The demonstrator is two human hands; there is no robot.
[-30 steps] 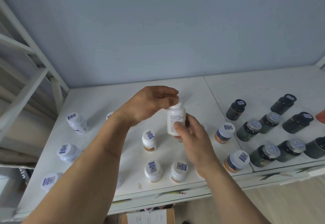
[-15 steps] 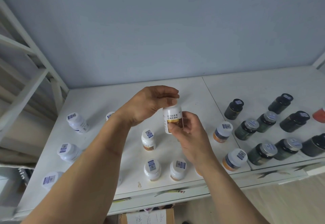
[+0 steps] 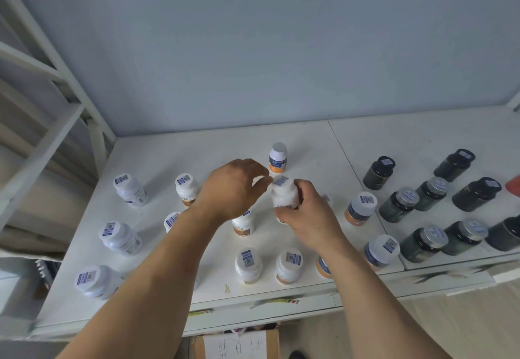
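1. Head view, grip: the right hand (image 3: 306, 218) wraps its fingers round the bottle (image 3: 284, 196). It holds the bottle upright and low over the middle of the table (image 3: 318, 144). I cannot tell whether the base touches down.
2. The left hand (image 3: 230, 187) is at the bottle's 9 o'clock with its fingers loosely curled, holding nothing. Its tips are just beside the cap (image 3: 281, 182).
3. Progress: the cap is on, sticker up. White bottles (image 3: 249, 265) stand at 6 and 9 o'clock and dark bottles (image 3: 396, 206) at 3 o'clock, so the sorting looks mostly done. Probably what is left is to set this bottle down and let go.
4. Room: there is bare table at 1 to 2 o'clock, between the back bottle (image 3: 278, 158) at 12 and the seam (image 3: 351, 167). It is tight at 7 o'clock, where a near bottle (image 3: 243, 225) stands under the left wrist.
5. Edges: the table's front edge lies at 6 o'clock, beyond the front row. The wall (image 3: 253, 63) at 12 and the frame (image 3: 42, 122) at 9 to 10 are well apart.
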